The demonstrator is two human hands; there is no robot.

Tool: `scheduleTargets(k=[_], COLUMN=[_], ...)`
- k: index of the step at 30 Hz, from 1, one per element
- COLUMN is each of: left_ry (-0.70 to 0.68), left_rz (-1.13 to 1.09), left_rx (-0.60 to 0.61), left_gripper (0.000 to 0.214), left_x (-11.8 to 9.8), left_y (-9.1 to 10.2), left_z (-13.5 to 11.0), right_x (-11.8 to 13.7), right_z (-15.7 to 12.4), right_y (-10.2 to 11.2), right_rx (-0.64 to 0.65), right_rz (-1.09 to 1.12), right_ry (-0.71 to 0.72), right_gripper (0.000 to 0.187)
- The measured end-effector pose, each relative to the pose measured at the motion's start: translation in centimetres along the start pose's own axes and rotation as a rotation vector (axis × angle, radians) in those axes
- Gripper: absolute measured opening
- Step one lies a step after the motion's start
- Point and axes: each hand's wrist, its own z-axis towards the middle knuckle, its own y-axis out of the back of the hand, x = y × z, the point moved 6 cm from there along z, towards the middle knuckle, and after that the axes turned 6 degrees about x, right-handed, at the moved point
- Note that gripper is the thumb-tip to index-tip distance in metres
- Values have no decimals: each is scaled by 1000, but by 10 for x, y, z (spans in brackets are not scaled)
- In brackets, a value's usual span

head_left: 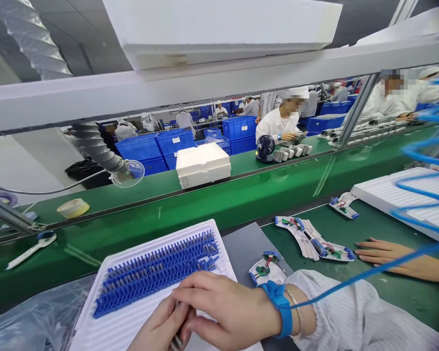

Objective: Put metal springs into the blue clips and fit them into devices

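Note:
My right hand (229,307), with a blue wrist strap (280,307) and its cord, is folded over my left hand (161,324) at the bottom centre. Fingers of both are closed together; whatever lies between them is hidden, apart from a small shiny metallic bit low down that I cannot identify. Both hands are over the near part of a white ribbed tray (113,326). On that tray stand rows of small blue plastic parts (149,273) with metal pins. Right of them, a white curved shell (267,268) with green board and wires rests on a grey mat (252,243).
More wired shells (314,241) lie on the green bench, beside a co-worker's hand (402,258). Coiled blue cord (420,195) hangs at right, before a white tray (406,190). Clear plastic bags (36,312) lie left. Behind stand a white foam box (203,165) and small fan (265,147).

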Motion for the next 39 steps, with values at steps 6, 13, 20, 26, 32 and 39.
scheduleTargets(k=[6,13,20,26,32,39], left_ry=[-43,-115,-254,-361,-378,-348], left_rz=[-149,-150,128,362,394,272], left_rx=[201,-1,-183,-322,-404,-417], left_gripper=[52,40,27,22,24,24], left_x=[-9,-3,-9,-15,-17,-17], left_y=[-12,13,33,40,46,52], left_z=[15,34,31,26,25,27], right_x=[-24,-70,-88,-95,-101,-107], right_z=[13,33,46,55,54,58], right_y=[4,0,-11,-16,-17,-20], right_rx=[-18,-38,-22,-41,-82,-46], right_rz=[170,184,146,221,305,308], right_ry=[-154,-281,-310,-352,-420,-422], right_gripper=[13,9,7,9,24,20])
